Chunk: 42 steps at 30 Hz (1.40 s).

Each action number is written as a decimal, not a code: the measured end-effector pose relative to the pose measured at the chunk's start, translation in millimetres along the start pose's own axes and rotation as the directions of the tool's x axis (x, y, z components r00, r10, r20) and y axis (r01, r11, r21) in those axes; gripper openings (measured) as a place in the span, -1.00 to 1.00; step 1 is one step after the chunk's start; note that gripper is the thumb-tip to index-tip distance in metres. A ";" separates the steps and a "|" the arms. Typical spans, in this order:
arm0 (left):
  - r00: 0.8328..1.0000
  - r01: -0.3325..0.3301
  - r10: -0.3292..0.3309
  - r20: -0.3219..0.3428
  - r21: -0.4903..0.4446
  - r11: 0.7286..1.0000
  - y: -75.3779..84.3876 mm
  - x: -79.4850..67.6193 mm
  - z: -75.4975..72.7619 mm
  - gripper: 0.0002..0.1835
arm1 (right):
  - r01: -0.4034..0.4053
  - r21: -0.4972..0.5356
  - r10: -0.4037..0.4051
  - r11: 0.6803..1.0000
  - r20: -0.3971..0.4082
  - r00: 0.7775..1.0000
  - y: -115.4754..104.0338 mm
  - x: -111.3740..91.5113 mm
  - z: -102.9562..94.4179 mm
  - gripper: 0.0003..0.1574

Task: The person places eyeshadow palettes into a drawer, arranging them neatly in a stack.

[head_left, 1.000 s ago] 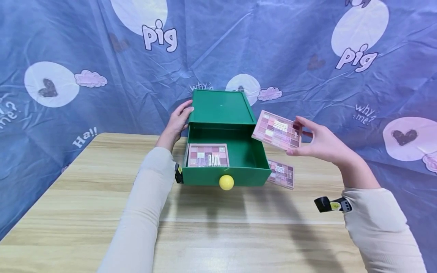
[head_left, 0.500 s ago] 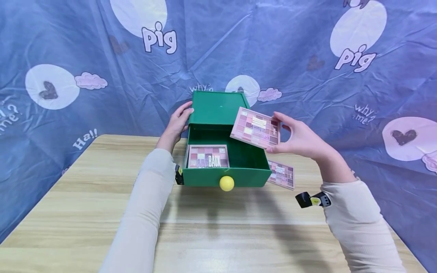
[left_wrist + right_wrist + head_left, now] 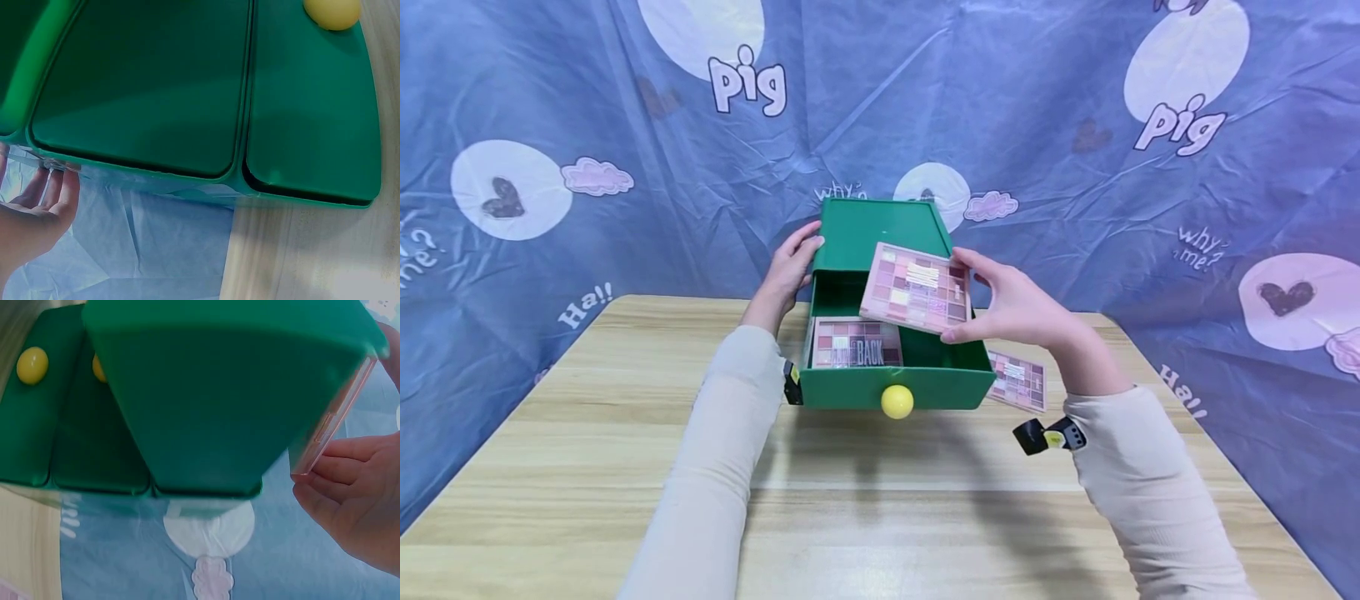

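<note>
In the head view, my right hand (image 3: 1011, 304) pinches an eyeshadow palette (image 3: 917, 287) by its right edge, thumb below and fingers above. The palette is tilted above the pulled-out top drawer (image 3: 842, 389) of a green drawer cabinet (image 3: 880, 233). A second eyeshadow palette (image 3: 857, 343), its lettering reading "BACK", lies in the drawer's left part. My left hand (image 3: 790, 262) rests against the cabinet's left side; the left wrist view has its fingers (image 3: 65, 194) extended and touching the side. In the right wrist view, the drawer hides part of the held palette (image 3: 331, 419).
Another eyeshadow palette (image 3: 1018, 381) lies right of the cabinet, partly hidden by the drawer. A yellow knob (image 3: 897, 402) sticks out from the drawer front. Lower drawers (image 3: 312, 112) of the cabinet are pushed in. A wooden table (image 3: 587, 467) stands before a blue printed cloth (image 3: 685, 167).
My right hand has carried the palette leftward, from the cabinet's right side to over the open drawer. My left hand and the drawer have stayed in place.
</note>
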<state>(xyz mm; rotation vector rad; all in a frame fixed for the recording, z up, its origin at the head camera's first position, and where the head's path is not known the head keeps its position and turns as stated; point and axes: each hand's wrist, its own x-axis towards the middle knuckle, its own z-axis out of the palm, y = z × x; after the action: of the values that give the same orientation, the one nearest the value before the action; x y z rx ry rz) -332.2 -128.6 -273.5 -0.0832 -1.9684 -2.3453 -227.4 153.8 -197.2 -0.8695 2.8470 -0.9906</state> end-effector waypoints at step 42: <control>1.000 0.010 -0.010 -0.013 0.010 1.000 0.4 -0.3 2.8 -0.55 | 0.186 -0.230 -0.139 0.955 0.206 0.969 -9.9 27.1 51.5 0.11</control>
<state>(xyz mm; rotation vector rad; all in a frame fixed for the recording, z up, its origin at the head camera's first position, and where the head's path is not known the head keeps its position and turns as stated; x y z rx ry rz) -331.9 -125.9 -272.6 -0.0571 -1.9788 -2.3355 -236.1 104.3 -228.1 -1.1661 2.8088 -0.5300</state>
